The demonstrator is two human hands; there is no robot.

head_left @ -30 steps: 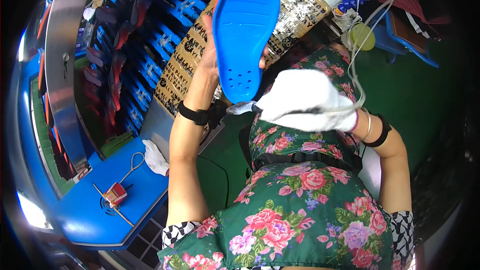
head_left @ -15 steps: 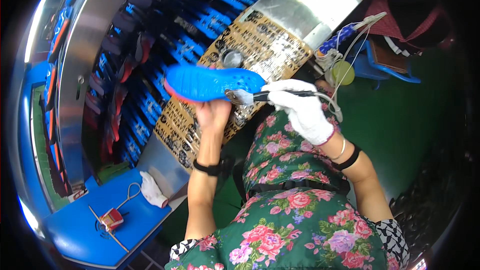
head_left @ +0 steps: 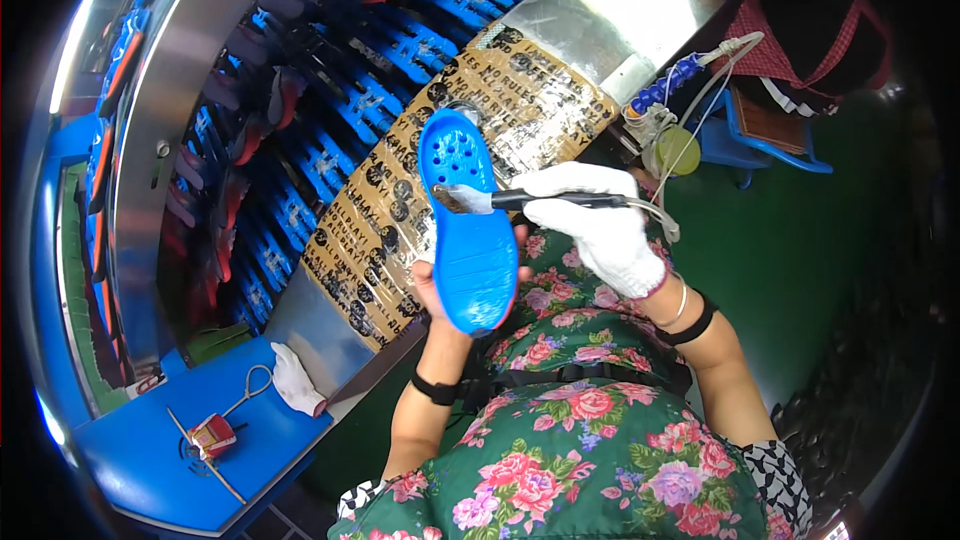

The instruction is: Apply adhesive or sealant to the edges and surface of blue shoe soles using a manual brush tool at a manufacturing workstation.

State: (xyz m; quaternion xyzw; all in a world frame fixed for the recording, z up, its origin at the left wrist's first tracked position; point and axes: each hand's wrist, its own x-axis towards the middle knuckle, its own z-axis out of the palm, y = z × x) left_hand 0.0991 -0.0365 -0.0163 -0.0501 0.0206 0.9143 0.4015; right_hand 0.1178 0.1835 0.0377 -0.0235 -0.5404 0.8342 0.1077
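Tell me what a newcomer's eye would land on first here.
First, the bright blue sole mid-picture, held from beneath by the bare left hand. Next, just to its right, the white-gloved right hand gripping a black-handled brush, its tip over the sole near the cluster of holes. Then the green flowered apron, filling the lower middle.

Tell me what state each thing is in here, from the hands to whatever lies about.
Left hand: bare, holding the sole.
Right hand: gloved, gripping the brush.
Sole: held, glossy, holed end away from the person; wet or dry, cannot tell.
Brush: held, bristles over the sole.
Spare glove: unworn, lying on the table.
Apron: worn.
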